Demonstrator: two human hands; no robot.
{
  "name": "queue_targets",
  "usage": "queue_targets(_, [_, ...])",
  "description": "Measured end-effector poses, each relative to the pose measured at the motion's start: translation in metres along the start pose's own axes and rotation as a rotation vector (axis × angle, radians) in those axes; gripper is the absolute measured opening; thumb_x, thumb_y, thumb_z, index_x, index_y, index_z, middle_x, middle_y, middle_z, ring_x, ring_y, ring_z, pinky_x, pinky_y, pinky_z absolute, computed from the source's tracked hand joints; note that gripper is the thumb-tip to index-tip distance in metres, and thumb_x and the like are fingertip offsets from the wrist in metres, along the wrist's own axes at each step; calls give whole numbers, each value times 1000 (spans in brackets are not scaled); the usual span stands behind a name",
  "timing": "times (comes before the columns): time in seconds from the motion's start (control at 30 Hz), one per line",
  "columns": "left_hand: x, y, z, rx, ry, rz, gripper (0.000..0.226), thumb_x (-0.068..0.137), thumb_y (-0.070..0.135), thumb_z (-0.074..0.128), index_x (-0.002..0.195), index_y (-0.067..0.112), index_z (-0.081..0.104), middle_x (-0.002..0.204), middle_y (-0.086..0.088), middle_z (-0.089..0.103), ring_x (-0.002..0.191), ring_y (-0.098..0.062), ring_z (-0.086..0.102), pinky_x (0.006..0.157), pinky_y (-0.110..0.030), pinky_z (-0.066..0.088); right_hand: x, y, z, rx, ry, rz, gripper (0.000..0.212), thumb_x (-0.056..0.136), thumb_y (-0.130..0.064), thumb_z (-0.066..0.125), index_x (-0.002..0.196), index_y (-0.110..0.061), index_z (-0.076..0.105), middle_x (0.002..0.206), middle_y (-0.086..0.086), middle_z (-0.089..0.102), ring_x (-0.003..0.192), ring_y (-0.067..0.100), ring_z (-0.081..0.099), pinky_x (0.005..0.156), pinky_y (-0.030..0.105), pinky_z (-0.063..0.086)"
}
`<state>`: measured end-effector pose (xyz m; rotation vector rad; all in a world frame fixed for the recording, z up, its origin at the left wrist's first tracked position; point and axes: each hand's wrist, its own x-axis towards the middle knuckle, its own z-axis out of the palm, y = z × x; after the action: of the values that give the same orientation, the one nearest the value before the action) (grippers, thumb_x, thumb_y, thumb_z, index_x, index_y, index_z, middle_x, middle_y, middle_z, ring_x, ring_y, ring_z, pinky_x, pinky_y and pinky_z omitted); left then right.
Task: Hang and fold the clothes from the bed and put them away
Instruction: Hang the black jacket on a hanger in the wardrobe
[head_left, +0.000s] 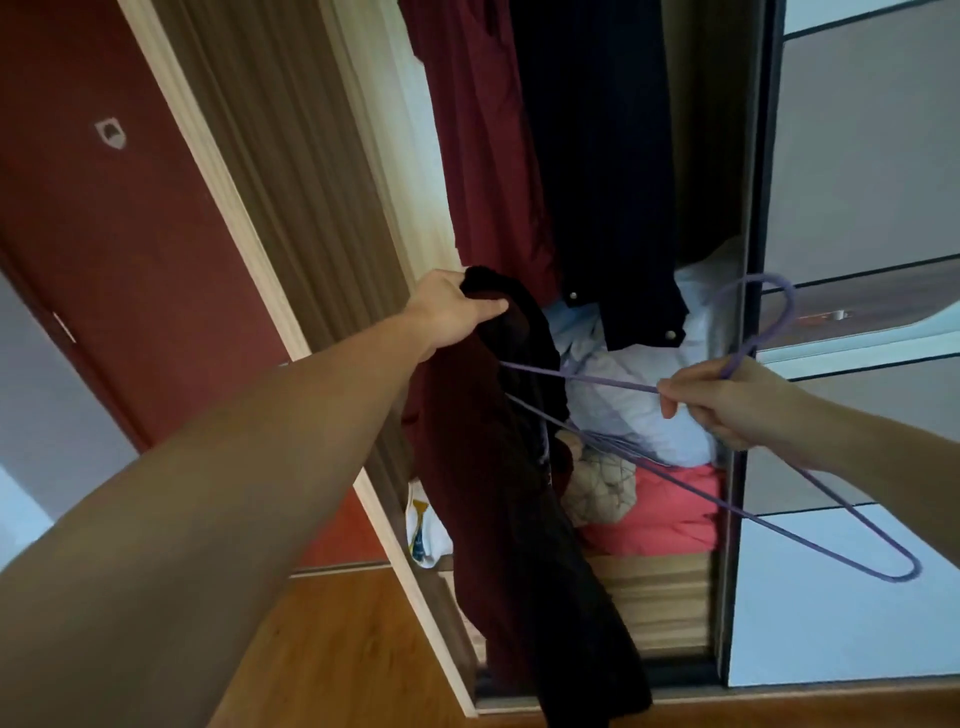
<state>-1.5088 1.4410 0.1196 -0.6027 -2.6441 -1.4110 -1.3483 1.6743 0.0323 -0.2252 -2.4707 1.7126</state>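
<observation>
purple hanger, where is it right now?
In the head view, right of centre: the hanger is pinched by the right hand before the open wardrobe, one end inside the dark garment the left hand grips.

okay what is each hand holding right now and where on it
The left hand grips the dark garment at its bunched top. The right hand holds the purple hangers near the hook's base.

One camera sits on the person's head, tilted, looking forward and down, close to the open wardrobe (623, 260).
</observation>
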Motion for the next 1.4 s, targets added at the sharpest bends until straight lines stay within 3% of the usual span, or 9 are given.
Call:
queue_targets(0.4, [-20, 29, -4, 230, -125, 292, 16, 80, 24, 80, 94, 20, 75, 88, 12, 73, 82, 2, 67, 77, -14, 53, 19, -56, 56, -241, -42, -106, 32, 93, -28, 62, 66, -12, 68, 32, -11, 33, 27, 5, 34, 31, 12, 24])
queue_targets(0.53, [-26, 26, -3, 256, -252, 300, 25, 82, 33, 77, 105, 24, 75, 99, 11, 74, 94, -2, 68, 90, -20, 52, 26, -69, 61, -96, 32, -106, 34, 91, -25, 64, 60, -13, 60, 29, -10, 32, 24, 5, 33, 30, 15, 23])
queue_targets(0.67, [-36, 25, 0, 331, -376, 349, 21, 93, 36, 64, 108, 24, 71, 101, 8, 73, 92, -1, 66, 82, -10, 49, 30, -72, 57, 55, 20, -62, 30, 89, -23, 63, 63, -12, 52, 36, -6, 26, 31, 9, 22, 36, 18, 17])
queue_targets(0.97, [-39, 21, 7, 502, -466, 459, 31, 90, 37, 67, 118, 24, 66, 108, 13, 69, 95, 4, 62, 83, -9, 47, 27, -63, 42, -42, 47, -118, 32, 83, -32, 73, 63, -11, 60, 39, -4, 39, 35, 9, 35, 42, 22, 26])
queue_targets(1.07, [-35, 20, 10, 533, -419, 493, 30, 91, 35, 66, 117, 21, 66, 103, 14, 66, 89, 7, 57, 72, 0, 42, 26, -48, 45, -303, 355, -345, 34, 78, -39, 76, 96, -14, 62, 81, -7, 61, 71, 6, 58, 63, 24, 45])
queue_targets(1.13, [-31, 18, 8, 531, -383, 495, 29, 91, 33, 66, 116, 19, 67, 101, 14, 65, 87, 10, 55, 70, 4, 38, 22, -32, 48, -524, 534, -585, 59, 75, -39, 74, 123, -12, 54, 116, 8, 51, 101, 25, 52, 84, 34, 44])
queue_targets(1.27, [-24, 18, 4, 559, -271, 500, 31, 92, 35, 65, 118, 19, 67, 112, 5, 68, 101, -8, 61, 79, -1, 39, 10, -1, 65, -825, 466, -937, 25, 78, -33, 61, 94, -15, 62, 86, 2, 56, 78, 26, 57, 64, 33, 42])
queue_targets(1.33, [-24, 22, 4, 563, -224, 504, 32, 91, 39, 64, 116, 19, 68, 111, 1, 70, 102, -15, 64, 88, -18, 47, 7, 14, 81, -837, 277, -758, 17, 85, -34, 59, 82, -17, 59, 71, -8, 49, 67, 23, 58, 57, 28, 39])
queue_targets(1.4, [-25, 27, 2, 559, -194, 530, 32, 91, 43, 63, 113, 20, 68, 103, 3, 71, 94, -14, 66, 84, -28, 51, 9, 31, 94, -724, 204, -442, 20, 87, -37, 63, 91, -19, 55, 81, -9, 49, 73, 17, 53, 62, 30, 41])
